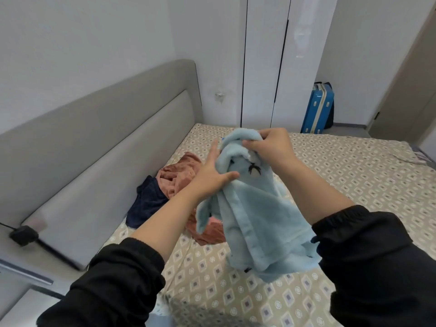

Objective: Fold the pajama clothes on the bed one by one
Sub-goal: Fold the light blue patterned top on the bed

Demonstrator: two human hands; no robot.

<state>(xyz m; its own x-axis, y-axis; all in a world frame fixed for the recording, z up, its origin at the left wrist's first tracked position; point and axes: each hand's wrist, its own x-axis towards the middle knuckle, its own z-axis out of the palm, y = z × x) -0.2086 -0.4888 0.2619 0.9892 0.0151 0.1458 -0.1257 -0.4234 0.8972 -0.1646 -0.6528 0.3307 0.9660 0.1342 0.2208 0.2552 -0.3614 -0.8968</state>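
A fluffy light-blue pajama piece [254, 223] hangs in the air over the bed, its lower edge near the sheet. My right hand [271, 143] pinches its bunched top end. My left hand [212, 175] presses flat against the cloth's left side, thumb laid across the front next to a small black embroidered mark. Behind my left forearm, a rust-coloured garment [179, 173] and a dark navy garment [146, 201] lie crumpled together on the bed [354, 185] by the headboard.
A grey padded headboard [99, 147] runs along the left. The bed has a beige patterned sheet. White wardrobe doors [266, 62] stand behind it, with a blue suitcase [318, 109] on the floor beside them. A black plug [23, 236] sits at the far left.
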